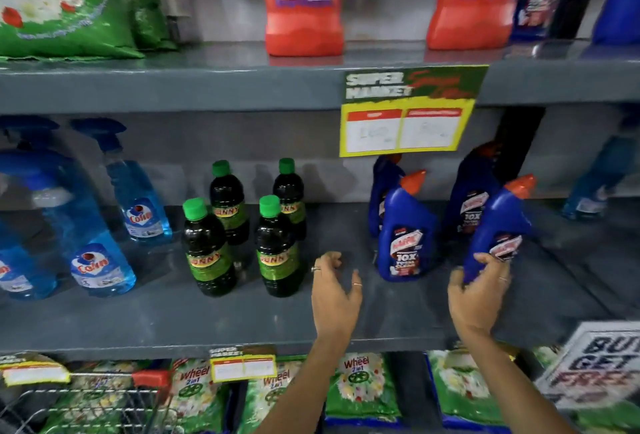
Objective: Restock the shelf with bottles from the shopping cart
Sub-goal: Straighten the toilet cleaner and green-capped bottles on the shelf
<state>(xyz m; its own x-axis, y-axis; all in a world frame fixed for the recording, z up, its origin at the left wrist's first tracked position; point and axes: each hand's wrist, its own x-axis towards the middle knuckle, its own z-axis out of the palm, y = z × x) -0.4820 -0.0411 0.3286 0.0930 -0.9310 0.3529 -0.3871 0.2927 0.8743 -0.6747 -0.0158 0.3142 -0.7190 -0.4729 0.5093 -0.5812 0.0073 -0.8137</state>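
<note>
My right hand (479,298) grips the base of a blue toilet-cleaner bottle with an orange cap (498,225), tilted slightly over the grey middle shelf (173,322). Three more blue bottles stand there: one at the front (405,229), two behind (384,191) (474,187). My left hand (334,295) hovers over the shelf with fingers apart and curled, holding nothing, just right of several dark bottles with green caps (277,250). The wire shopping cart (86,402) shows at the bottom left.
Blue spray bottles (138,201) stand at the shelf's left. Above are red jugs (304,0) and green bags (65,0). A yellow price tag (405,122) hangs from the upper shelf edge. Green detergent packs (360,388) fill the lower shelf. A promo sign (602,364) sits at the bottom right.
</note>
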